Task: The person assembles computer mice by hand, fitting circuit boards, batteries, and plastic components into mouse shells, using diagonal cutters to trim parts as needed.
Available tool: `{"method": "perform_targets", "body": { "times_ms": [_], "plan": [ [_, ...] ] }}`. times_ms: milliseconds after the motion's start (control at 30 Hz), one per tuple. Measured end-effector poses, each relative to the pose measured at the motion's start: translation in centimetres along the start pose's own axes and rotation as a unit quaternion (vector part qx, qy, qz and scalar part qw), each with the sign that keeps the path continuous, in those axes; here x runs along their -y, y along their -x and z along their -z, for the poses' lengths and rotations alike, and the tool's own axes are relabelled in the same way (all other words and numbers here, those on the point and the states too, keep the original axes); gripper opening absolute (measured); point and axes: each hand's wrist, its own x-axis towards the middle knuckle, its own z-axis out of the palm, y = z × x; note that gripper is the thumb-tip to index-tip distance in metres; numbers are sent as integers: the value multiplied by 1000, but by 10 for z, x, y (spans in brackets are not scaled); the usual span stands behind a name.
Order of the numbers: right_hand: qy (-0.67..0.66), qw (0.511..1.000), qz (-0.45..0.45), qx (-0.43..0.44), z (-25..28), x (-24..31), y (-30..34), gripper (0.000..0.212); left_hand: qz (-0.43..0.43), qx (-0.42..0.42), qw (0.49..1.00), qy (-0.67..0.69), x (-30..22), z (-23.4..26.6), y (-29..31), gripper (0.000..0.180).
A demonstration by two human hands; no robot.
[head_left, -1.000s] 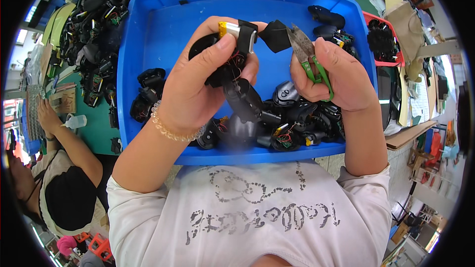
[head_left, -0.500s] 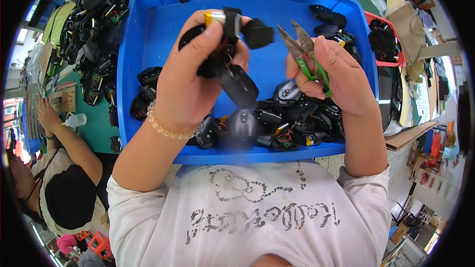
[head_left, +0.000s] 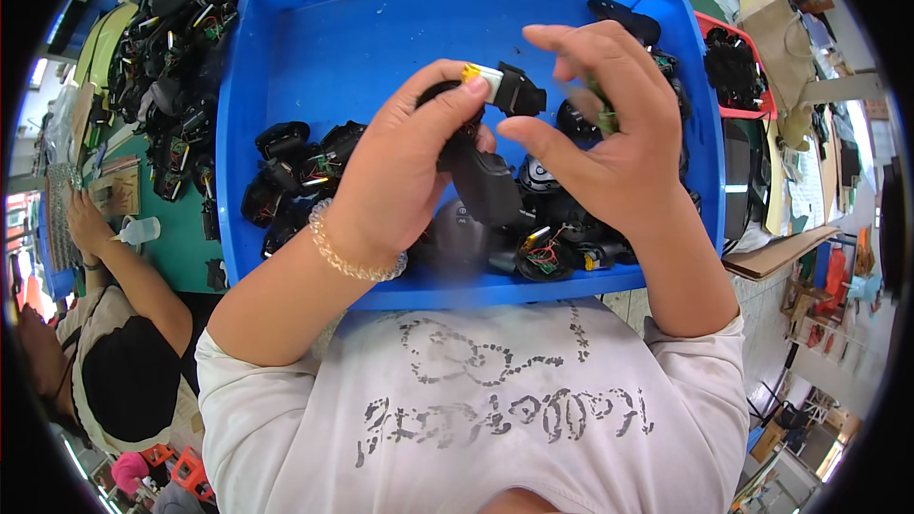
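Note:
My left hand (head_left: 395, 152) is closed round a black plastic device (head_left: 487, 181) above the blue bin. Its thumb presses on a small silver battery with a yellow end (head_left: 484, 75). A black piece of tape or foam (head_left: 519, 93) sticks out to the right of that battery. My right hand (head_left: 619, 124) is just right of it, thumb and forefinger spread apart. Blurred green-handled snips (head_left: 606, 112) are tucked against its other fingers, and their blades are hard to make out. Below both hands lie several black and grey device housings (head_left: 547, 252) with wires and circuit boards showing.
The blue bin (head_left: 381, 297) stands before me, with more housings (head_left: 281, 176) at its left. A heap of similar parts (head_left: 176, 67) covers the green table to the left. At right is a red basket (head_left: 769, 105) of black parts. Another person's arm (head_left: 143, 276) is at far left.
My left hand has moved right and slightly down with the device. My right hand has opened its thumb and forefinger, and the snips have swung back from their forward-pointing position into the hand.

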Motion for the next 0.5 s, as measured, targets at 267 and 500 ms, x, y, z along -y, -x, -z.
{"method": "perform_targets", "body": {
  "times_ms": [267, 500],
  "plan": [
    [31, 995, -44, 83, -2, 0, 7, 28, 11, 2, 999, -38, 8, -2, 3, 22],
    [-16, 993, -90, 76, 2, 2, 7, 18, 44, -6, 998, 36, 5, -1, -2, 35]
  ]
}}
